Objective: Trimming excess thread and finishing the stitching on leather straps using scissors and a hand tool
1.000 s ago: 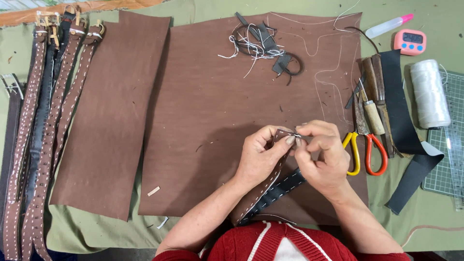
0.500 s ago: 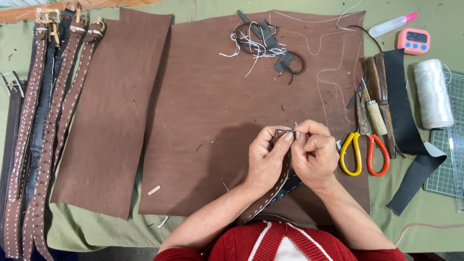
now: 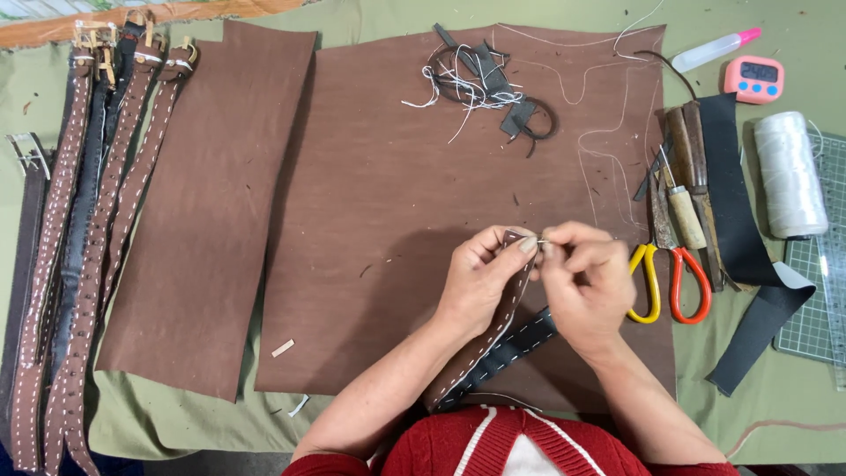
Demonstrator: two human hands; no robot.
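Both hands meet at lower centre of the frame over the large brown leather sheet, the left hand clamped on a stitched brown belt strap, the right hand pinching a needle at its tip.

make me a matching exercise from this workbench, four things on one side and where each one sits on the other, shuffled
Things:
1. scissors
2. spool of white thread
3. finished belts
4. pink timer

Places:
A. far left edge of the table
B. top right corner
C. just right of the right hand
D. right side, above the green cutting mat

Pairs: 1-C, 2-D, 3-A, 4-B
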